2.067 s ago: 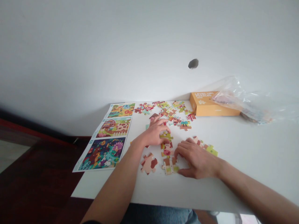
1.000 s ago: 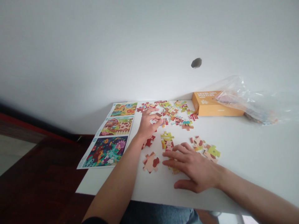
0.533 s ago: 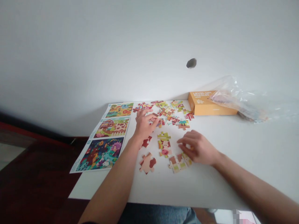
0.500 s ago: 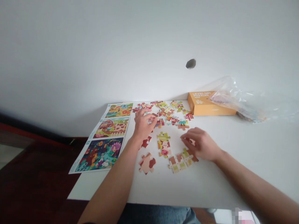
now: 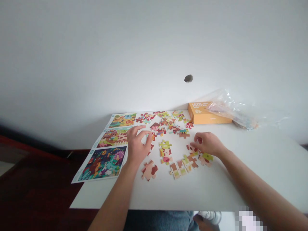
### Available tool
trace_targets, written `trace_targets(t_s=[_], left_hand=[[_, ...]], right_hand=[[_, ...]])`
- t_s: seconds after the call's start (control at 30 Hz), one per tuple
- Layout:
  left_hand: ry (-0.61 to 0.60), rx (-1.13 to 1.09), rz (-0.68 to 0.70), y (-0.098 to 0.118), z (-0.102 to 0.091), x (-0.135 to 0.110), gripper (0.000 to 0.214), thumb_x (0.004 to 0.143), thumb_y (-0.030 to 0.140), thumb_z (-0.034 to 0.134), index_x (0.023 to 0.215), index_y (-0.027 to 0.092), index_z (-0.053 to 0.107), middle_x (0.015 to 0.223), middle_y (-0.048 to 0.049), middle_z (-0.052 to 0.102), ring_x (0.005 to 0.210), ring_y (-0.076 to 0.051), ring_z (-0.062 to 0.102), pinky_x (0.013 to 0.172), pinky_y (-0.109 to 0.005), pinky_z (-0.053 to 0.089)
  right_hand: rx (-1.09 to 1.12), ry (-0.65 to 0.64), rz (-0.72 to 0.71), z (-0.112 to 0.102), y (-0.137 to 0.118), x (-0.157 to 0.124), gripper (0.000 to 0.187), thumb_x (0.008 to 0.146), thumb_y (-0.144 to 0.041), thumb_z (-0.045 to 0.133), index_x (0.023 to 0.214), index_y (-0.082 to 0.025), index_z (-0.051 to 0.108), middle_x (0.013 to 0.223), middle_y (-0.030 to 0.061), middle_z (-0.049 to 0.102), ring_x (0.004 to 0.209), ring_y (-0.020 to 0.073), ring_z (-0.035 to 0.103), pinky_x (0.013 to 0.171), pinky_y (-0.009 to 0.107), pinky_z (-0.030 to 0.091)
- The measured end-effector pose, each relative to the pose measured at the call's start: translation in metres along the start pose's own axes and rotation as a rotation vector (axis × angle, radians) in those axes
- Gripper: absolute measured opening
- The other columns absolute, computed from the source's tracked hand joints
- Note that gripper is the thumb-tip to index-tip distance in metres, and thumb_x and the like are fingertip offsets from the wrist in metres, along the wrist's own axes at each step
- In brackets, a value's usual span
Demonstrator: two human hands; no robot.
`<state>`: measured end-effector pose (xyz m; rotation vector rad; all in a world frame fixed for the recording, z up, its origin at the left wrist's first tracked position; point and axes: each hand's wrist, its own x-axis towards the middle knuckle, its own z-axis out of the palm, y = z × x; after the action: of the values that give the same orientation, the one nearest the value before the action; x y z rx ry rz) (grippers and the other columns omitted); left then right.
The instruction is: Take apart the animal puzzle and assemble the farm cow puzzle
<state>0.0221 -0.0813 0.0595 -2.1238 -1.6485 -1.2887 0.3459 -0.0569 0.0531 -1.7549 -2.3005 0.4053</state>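
My left hand (image 5: 137,144) hovers with fingers spread, its fingertips beside a small puzzle piece (image 5: 150,138) and holding nothing. My right hand (image 5: 207,143) rests its fingertips on a brown-and-white jigsaw piece (image 5: 192,148). Between the hands lie a green-and-pink joined group of pieces (image 5: 165,152) and a brown-spotted cow piece (image 5: 149,170). Below them is a joined row of cream, brown and green pieces (image 5: 183,166). A loose heap of colourful pieces (image 5: 166,122) spreads across the back of the table.
Three printed farm and jungle picture sheets (image 5: 113,136) lie along the left of the white table (image 5: 252,160). An orange Level Up Puzzles box (image 5: 199,113) and a clear plastic bag (image 5: 231,112) stand at the back right, against the wall.
My left hand has moved left and its fingers have spread wider. My right hand has shifted slightly up and right. The whole scene sits lower in the view.
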Motion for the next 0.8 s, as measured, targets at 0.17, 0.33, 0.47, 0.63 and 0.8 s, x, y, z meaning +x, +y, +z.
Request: trace_targets(t_s=[0.17,0.33,0.47,0.63,0.8], left_hand=[[-0.008,0.153,-0.050,-0.015,-0.047,-0.068,0.012,0.085,0.022,0.059,0.090,0.027,0.069,0.107,-0.0049,0.068,0.111,-0.029,0.058,0.103,-0.052,0.040],[-0.142,0.129,-0.048,-0.014,-0.047,-0.084,0.022,0.083,0.023,0.060,0.102,0.030,0.069,0.112,-0.0024,0.070,0.116,-0.030,0.055,0.108,-0.054,0.037],[-0.206,0.174,-0.088,0.007,-0.023,-0.077,0.022,0.082,0.024,0.060,0.101,0.028,0.070,0.115,-0.0058,0.068,0.120,-0.034,0.052,0.102,-0.056,0.041],[-0.252,0.074,-0.089,0.010,-0.016,-0.081,0.040,0.084,0.020,0.053,0.124,0.027,0.060,0.124,-0.0089,0.064,0.115,-0.030,0.058,0.098,-0.050,0.048],[-0.056,0.163,-0.159,-0.020,-0.037,-0.078,0.046,0.084,0.009,0.043,0.125,0.024,0.057,0.115,-0.0099,0.066,0.109,-0.029,0.060,0.097,-0.049,0.047]], right_hand=[[-0.035,-0.022,-0.024,0.003,-0.004,0.000,0.030,0.079,-0.053,0.064,0.077,-0.023,0.062,0.080,0.0035,0.070,0.069,0.0182,0.060,0.058,0.027,0.034],[-0.044,-0.009,0.001,0.006,-0.012,-0.001,0.032,0.080,-0.055,0.062,0.080,-0.023,0.064,0.083,0.0042,0.069,0.074,0.0197,0.062,0.059,0.028,0.034],[-0.054,0.011,0.009,0.010,-0.015,-0.008,0.035,0.079,-0.057,0.063,0.083,-0.022,0.063,0.087,0.0046,0.067,0.076,0.0199,0.062,0.060,0.028,0.035],[-0.028,0.055,-0.059,0.018,-0.016,-0.008,0.024,0.085,-0.043,0.058,0.094,-0.021,0.063,0.097,0.0055,0.063,0.079,0.0183,0.062,0.067,0.029,0.040],[-0.042,0.114,-0.083,0.019,-0.026,-0.011,0.027,0.088,-0.042,0.057,0.104,-0.023,0.065,0.101,0.0068,0.060,0.084,0.0190,0.062,0.073,0.030,0.043]])
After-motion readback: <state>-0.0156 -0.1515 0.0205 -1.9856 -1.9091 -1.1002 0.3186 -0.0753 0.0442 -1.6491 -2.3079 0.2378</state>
